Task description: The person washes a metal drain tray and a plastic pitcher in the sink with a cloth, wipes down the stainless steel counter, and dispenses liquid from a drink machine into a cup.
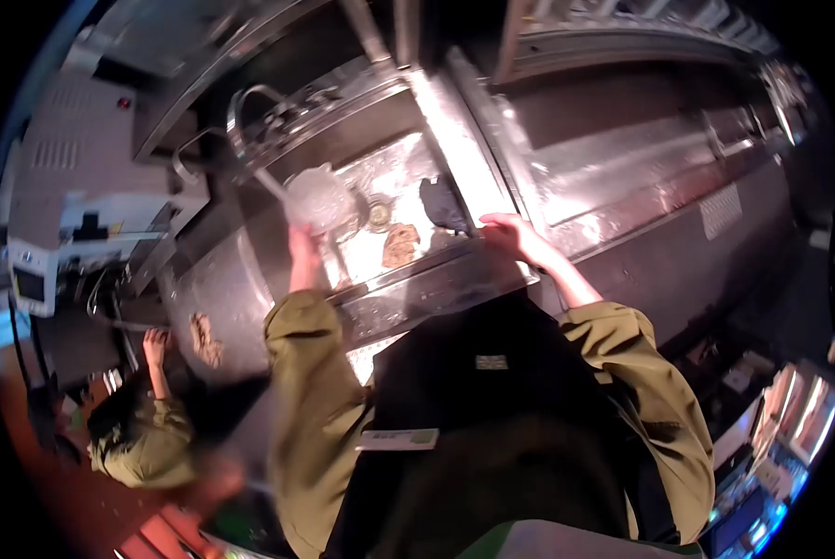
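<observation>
I saw the metal sink [408, 273] first, then the pale translucent vessel [319, 197] over its left part, the left hand [304, 244] seemingly closed on its near edge. The right hand [510, 233], loosely open, held nothing I could see beside the right rim. A dark bundle [442, 205] and a smaller brown lump [400, 245] lay untouched near the drain [378, 216]. I judged the vessel's handling underway, unfinished; whether anything was complete, I couldn't tell.

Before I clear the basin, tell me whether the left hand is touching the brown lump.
Apart. The head view shows bright sink floor between the left hand and the brown lump.
</observation>
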Demonstrator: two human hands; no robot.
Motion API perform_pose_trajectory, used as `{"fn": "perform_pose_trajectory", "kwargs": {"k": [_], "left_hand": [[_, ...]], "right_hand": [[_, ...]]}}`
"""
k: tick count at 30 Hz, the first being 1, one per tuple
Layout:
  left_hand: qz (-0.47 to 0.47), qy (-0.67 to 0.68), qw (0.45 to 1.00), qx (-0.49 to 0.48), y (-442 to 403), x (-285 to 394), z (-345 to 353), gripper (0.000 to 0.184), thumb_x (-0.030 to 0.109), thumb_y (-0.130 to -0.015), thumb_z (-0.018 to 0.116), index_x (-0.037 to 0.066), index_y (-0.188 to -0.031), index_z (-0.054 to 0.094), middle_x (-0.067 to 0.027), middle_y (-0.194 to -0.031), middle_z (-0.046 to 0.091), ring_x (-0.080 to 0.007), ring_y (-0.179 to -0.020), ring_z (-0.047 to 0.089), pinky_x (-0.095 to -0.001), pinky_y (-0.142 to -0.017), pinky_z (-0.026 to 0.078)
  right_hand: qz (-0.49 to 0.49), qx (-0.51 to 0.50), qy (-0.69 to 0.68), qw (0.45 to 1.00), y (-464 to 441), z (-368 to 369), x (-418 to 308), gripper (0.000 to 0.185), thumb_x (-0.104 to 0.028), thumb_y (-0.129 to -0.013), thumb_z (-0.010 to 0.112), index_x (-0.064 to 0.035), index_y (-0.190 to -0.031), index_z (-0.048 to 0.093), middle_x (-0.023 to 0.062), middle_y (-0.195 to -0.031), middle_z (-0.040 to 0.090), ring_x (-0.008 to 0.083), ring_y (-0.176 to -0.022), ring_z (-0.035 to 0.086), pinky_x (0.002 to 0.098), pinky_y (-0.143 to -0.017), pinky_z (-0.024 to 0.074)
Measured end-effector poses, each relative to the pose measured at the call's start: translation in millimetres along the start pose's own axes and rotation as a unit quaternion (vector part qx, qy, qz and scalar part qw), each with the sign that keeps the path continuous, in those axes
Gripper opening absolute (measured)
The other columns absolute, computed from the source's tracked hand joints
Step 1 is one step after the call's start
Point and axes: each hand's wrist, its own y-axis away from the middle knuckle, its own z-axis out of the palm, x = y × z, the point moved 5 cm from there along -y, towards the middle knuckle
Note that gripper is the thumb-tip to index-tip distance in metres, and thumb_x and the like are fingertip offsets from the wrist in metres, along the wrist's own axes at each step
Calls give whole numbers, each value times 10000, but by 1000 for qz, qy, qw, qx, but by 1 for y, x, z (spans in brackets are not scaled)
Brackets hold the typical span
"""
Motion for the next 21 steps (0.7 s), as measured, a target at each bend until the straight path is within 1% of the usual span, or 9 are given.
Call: {"fn": "perform_pose_trajectory", "kwargs": {"k": [2,3,4,5,12,13,16,18,21], "left_hand": [[7,-98,994,-51,44,27,33,419,12,-791,427,68,-1206,412,-99,-1007,551,-176,-738,559,-262,-566,463],[6,-104,993,-56,64,39,51,428,-3,-764,447,63,-1187,434,-95,-945,570,-150,-665,552,-232,-511,438],[10,-130,986,-105,60,39,55,444,-14,-744,446,61,-1182,441,-75,-921,569,-125,-654,537,-220,-500,417],[3,-155,979,-132,75,45,72,444,-13,-736,446,59,-1174,450,-67,-907,569,-114,-647,528,-216,-497,407],[19,-309,915,-259,156,81,194,444,37,-719,460,32,-1163,472,-48,-874,567,-104,-683,525,-210,-546,420],[40,-378,881,-282,160,86,212,452,56,-719,461,20,-1170,468,-48,-867,568,-108,-686,530,-217,-568,441],[60,-440,829,-340,186,95,264,451,71,-731,454,21,-1179,468,-51,-854,573,-115,-626,532,-233,-562,452],[108,-506,782,-348,193,98,289,483,135,-723,491,27,-1194,468,-97,-852,598,-119,-569,548,-247,-543,467],[158,-599,710,-334,217,104,327,536,205,-691,545,31,-1192,475,-142,-794,622,-129,-540,579,-261,-533,485]], "right_hand": [[66,17,-55,996,-2,-10,17,345,-171,-796,548,2,-1093,515,23,-812,570,91,-745,521,226,-665,433],[93,23,-67,993,0,-12,14,357,-175,-788,553,4,-1094,514,27,-832,571,97,-752,525,232,-673,436],[113,23,-49,992,6,-14,-1,362,-181,-783,553,7,-1090,516,31,-848,571,102,-752,528,236,-676,438],[36,33,-22,999,11,-19,-9,341,-160,-796,532,13,-1089,513,39,-845,568,106,-746,538,234,-680,441],[-3,208,-45,977,37,-75,-11,299,-105,-812,481,52,-1063,524,53,-813,568,110,-732,544,228,-675,442],[-9,206,-67,976,38,-85,-3,318,-115,-816,480,40,-1091,518,51,-801,574,111,-715,534,226,-661,437],[-1,273,-72,959,44,-111,17,383,-188,-811,498,55,-1108,501,106,-973,595,131,-848,541,228,-730,420],[-17,275,-125,953,46,-121,26,365,-187,-839,482,37,-1128,497,110,-1005,594,137,-874,545,232,-759,415],[-22,345,-170,923,30,-133,71,325,-177,-842,482,13,-1101,529,103,-1033,593,148,-921,545,243,-784,416]]}}
